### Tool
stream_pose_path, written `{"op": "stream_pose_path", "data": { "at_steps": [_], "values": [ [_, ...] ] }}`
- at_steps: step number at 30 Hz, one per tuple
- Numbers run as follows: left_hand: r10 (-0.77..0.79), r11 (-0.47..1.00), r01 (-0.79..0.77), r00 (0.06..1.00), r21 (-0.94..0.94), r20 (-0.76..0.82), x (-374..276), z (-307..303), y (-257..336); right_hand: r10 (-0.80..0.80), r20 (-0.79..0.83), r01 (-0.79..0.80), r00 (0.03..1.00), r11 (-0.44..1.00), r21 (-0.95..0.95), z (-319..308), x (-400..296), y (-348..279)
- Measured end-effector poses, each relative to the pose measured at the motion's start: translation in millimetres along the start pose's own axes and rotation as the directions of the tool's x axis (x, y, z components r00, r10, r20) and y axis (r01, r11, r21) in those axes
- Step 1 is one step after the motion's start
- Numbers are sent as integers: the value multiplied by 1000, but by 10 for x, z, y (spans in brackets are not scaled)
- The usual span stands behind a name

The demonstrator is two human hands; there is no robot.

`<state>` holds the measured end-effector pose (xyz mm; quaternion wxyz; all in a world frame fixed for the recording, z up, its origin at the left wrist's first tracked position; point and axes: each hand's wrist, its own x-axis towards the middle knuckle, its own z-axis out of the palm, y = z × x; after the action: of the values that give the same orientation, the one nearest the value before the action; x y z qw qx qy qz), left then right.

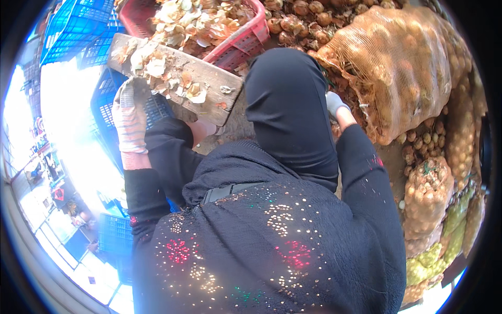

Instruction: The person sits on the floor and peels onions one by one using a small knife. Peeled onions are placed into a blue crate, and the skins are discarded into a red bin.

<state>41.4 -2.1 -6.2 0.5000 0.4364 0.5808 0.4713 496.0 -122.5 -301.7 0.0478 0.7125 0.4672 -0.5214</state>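
My left hand [131,112], in a pale striped work glove with a dirty grey palm, is raised beside the left end of a wooden board [211,88]. Its fingers are bent together, and whether anything lies in them cannot be made out. Loose dry onion skins [155,64] are scattered over the board. To the right of my raised knee, my right hand [335,103] wears a pale glove; the knee hides its fingertips. Next to that hand is a heap of onion skins and onions [347,92], at the mouth of an orange mesh sack [392,70] full of onions.
Beyond the board stands a red plastic crate [239,45] heaped with onion skins. Loose onions [300,21] cover the ground at the top. Blue plastic crates [78,31] stand on the left. Along the right are more filled mesh sacks [425,200] and small loose onions [427,139].
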Motion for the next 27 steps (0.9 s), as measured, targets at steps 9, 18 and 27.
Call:
{"op": "stream_pose_path", "data": {
  "at_steps": [9,18,27],
  "values": [
    [290,925,-344,915,164,280,-147,721,492,-370,-267,431,890,875,223,-1770,-2012,-1953],
    [530,830,-549,831,98,173,-112,552,409,-796,-34,685,604,540,-488,-1219,-2502,-3591],
    [222,727,5,944,-686,243,-43,-132,114,-944,-161,830,287,329,-450,-512,-2029,-4253]
  ]
}}
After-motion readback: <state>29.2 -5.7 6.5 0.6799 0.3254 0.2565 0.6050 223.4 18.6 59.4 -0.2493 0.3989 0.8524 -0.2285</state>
